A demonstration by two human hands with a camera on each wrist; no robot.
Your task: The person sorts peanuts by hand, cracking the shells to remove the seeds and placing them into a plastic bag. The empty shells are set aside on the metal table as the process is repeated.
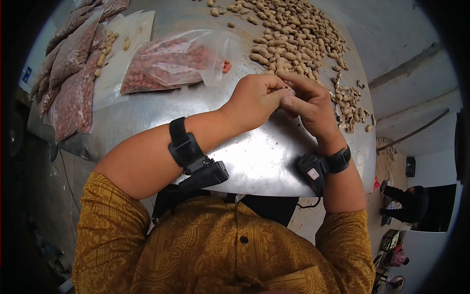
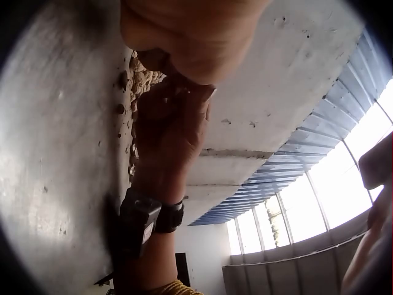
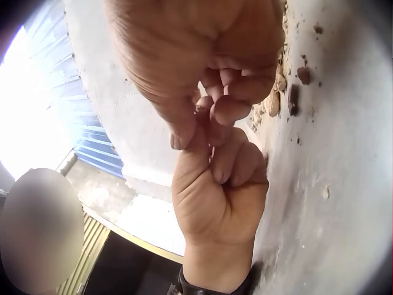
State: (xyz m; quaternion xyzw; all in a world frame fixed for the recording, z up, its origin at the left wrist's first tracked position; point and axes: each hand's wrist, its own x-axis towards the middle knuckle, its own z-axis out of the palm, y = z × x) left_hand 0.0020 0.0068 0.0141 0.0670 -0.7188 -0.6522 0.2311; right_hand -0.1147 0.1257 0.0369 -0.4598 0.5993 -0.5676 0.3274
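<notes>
My left hand (image 1: 257, 98) and right hand (image 1: 313, 105) meet fingertip to fingertip over the near side of the peanut pile (image 1: 298, 34). Their thumbs and curled fingers pinch a peanut (image 3: 202, 109), of which only a small brown bit shows in the right wrist view; the fingers hide the rest. Broken shells (image 1: 347, 100) lie to the right of the right hand. Left of the hands, a clear bag (image 1: 169, 61) of red shelled peanuts lies on its side, its open mouth facing the pile.
Several filled bags (image 1: 73, 68) of red peanuts are stacked at the metal table's (image 1: 245, 169) left end. Beside them, a few unshelled peanuts (image 1: 103, 54) lie on flat empty bags (image 1: 129, 49). Dark crumbs dot the tabletop. Behind the right edge, a person (image 1: 406, 203) stands in the background.
</notes>
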